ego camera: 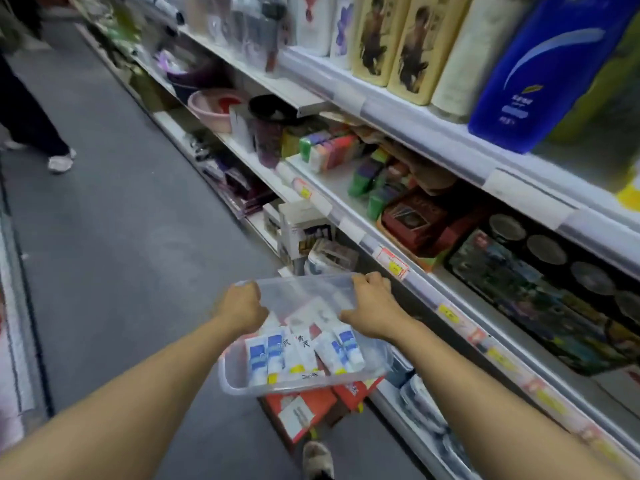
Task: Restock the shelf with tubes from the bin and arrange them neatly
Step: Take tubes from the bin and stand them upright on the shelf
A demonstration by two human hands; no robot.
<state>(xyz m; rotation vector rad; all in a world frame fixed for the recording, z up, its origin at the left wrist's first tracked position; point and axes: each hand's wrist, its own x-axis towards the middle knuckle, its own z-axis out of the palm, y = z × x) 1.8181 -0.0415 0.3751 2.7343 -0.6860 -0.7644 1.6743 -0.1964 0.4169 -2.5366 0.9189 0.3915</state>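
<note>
Over on the far left, another person's legs and white shoe (60, 163) stand on the grey aisle floor (114, 216), the upper body cut off by the frame edge. Centre stage: the left hand (242, 306) grips the near-left rim of a clear plastic bin (242, 382), fingers curled tight over the edge. Inside the bin, white tubes (304, 351) with blue panels and yellow ends lie in a loose fan across the bottom; there's dark handwriting on a couple of them, too blurred to read. The right hand (372, 303) clamps the far-right rim, fingers hooked over and hidden inside. The bin hangs in mid-air, just beside the shelf (426, 292) edge. Below it, orange-red boxes (311, 410) sit on the floor, half hidden by the bin. Along the shelf edge, yellow and red price tags (393, 263), print unreadable. Up right, a big blue bottle (540, 77) carries white lettering, too small to make out.
</note>
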